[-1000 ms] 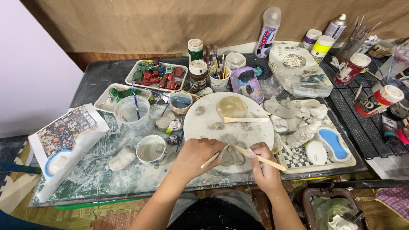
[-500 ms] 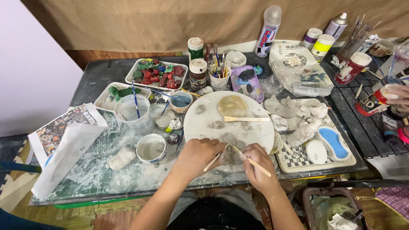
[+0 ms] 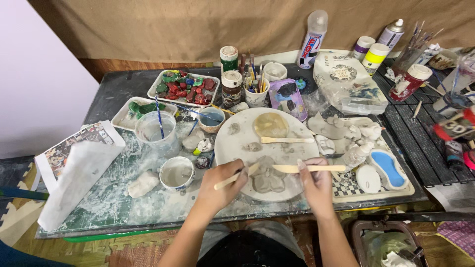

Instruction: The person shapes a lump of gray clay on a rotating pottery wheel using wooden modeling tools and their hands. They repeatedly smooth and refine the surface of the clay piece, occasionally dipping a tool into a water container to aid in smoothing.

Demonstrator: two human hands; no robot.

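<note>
Clay flower piece (image 3: 267, 176) is seen lying flat on the round white board (image 3: 237, 143), near its front edge, on the counter (image 3: 118, 99). Left hand (image 3: 222, 185) is closed, fingers clamped on a wooden modelling stick (image 3: 232, 179) whose tip is pointed at the piece's left edge. Right hand (image 3: 315, 182) is likewise closed, fingers pinched on a second wooden stick (image 3: 309, 168) laid across the piece's upper right. Contact of either tip with the clay cannot be confirmed; the view is too coarse. Risk is judged as follows: soft petals could be gouged or torn by excess pressure from two opposed tools. A grey slip cup (image 3: 176, 173) stands near the left wrist and could be knocked.
</note>
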